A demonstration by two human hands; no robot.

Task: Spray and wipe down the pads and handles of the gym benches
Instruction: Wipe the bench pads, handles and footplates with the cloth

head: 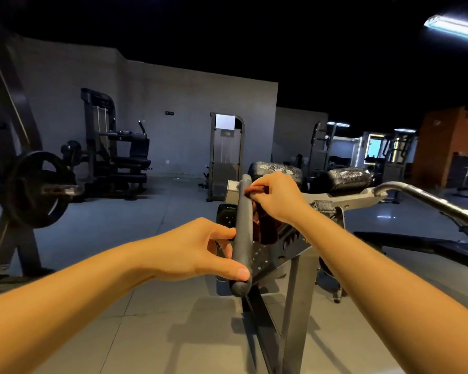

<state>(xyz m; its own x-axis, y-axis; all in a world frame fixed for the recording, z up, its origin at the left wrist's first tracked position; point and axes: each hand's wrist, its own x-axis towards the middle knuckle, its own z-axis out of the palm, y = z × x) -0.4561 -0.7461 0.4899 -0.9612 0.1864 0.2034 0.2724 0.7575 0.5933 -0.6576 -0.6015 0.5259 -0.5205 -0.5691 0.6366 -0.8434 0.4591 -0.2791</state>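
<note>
A dark grey padded handle (243, 233) of a gym machine points toward me at the centre. My left hand (200, 249) holds its near end, thumb under the tip and fingers curled round the far side. My right hand (273, 197) grips a dark reddish cloth (262, 225) against the handle's far end; the cloth hangs down behind the handle. Two black pads (276, 168) (349, 176), speckled with wet spots, sit behind on the machine's grey frame (343, 198). No spray bottle is in view.
A second chrome handle (427, 198) reaches in from the right. The machine's steel legs (292, 306) stand on the tiled floor below my hands. A plate-loaded rack (35, 187) is at the left, a black bench (405, 238) at the right, other machines along the back wall.
</note>
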